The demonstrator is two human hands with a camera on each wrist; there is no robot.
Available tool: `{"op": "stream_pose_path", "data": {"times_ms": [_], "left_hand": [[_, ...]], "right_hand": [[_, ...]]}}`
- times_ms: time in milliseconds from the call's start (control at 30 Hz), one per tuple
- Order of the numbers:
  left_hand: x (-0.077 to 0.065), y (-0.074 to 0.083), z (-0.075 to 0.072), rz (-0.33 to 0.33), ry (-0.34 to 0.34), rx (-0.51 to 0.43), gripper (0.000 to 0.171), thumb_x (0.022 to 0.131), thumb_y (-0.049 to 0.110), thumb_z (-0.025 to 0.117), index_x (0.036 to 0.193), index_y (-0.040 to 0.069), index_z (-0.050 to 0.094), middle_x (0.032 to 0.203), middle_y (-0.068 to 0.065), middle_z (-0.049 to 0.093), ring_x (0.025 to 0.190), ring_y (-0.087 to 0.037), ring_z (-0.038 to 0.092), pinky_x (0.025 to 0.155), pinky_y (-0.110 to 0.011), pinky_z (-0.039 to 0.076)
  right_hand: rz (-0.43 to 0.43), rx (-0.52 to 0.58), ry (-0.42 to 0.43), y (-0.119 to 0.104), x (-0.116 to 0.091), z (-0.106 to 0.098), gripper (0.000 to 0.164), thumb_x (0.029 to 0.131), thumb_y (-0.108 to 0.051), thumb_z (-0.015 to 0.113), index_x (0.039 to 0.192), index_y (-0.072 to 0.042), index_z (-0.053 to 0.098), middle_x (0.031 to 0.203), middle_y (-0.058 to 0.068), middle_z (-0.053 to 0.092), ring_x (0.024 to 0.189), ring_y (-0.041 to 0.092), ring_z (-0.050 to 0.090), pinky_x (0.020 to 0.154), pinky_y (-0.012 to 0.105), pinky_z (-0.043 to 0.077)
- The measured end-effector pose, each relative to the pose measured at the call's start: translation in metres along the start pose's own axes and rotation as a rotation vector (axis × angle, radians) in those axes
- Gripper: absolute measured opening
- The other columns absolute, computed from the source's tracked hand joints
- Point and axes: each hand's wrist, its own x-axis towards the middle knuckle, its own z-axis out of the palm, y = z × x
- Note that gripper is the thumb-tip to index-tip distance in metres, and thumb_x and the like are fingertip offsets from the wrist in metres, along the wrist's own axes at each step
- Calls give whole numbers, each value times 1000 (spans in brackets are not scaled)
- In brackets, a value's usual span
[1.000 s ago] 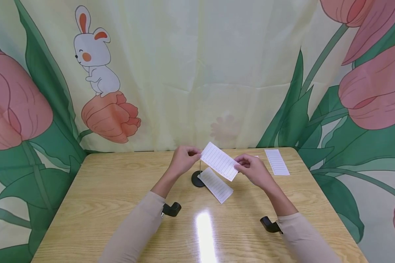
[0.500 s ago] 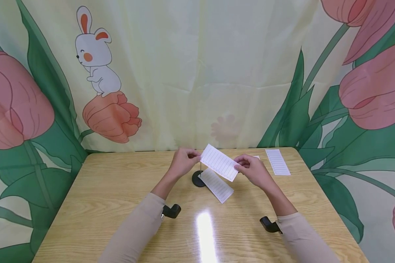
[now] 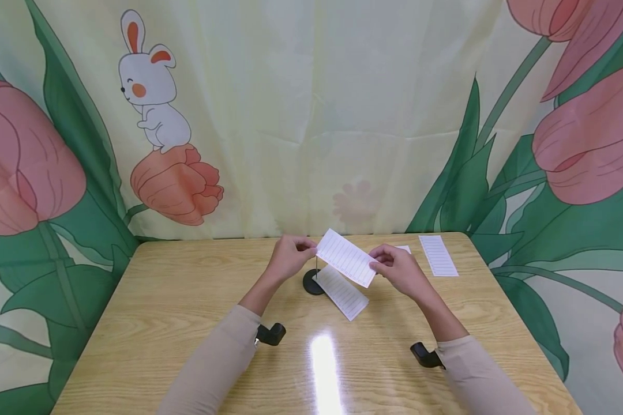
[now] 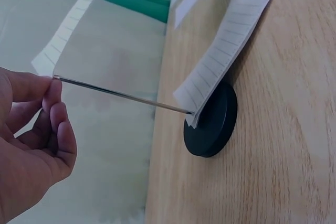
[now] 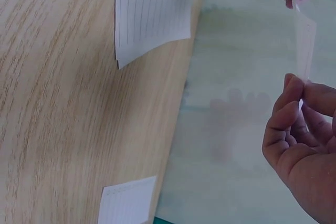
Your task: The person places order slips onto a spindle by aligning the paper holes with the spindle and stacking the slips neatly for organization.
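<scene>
In the head view, my left hand (image 3: 289,257) and right hand (image 3: 402,270) hold a lined white paper slip (image 3: 345,257) between them, tilted above the table. The left thumb and fingertips pinch its left corner right at the top of a thin metal spike (image 4: 123,95). Whether the tip has gone through the paper is hidden by the fingers. My right thumb and fingers pinch the slip's opposite end. Below, a black round base (image 4: 212,124) carries the upright spike. More lined slips (image 3: 341,292) are impaled low on it, slanting over the base.
A loose lined slip (image 3: 438,256) lies at the back right of the wooden table (image 3: 187,323). Part of another slip (image 3: 404,249) shows behind my right hand. A printed curtain (image 3: 270,115) hangs behind the table's back edge.
The held slip and my left hand have sunk very slightly at the spike's top. My right hand keeps nearly the same place and grip.
</scene>
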Motion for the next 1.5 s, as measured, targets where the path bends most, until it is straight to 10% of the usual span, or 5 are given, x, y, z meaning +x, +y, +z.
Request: {"op": "stream_pose_path", "data": {"times_ms": [1500], "left_hand": [[-1,-1,2,-87,-20,-83,8,96,6,72,97,2,79,92,-10,75,87,-23,71,69,-26,51]], "right_hand": [[-3,-11,-15,6,1,6,21,97,-9,71,117,-2,69,105,13,71,99,25,70,82,32,58]]}}
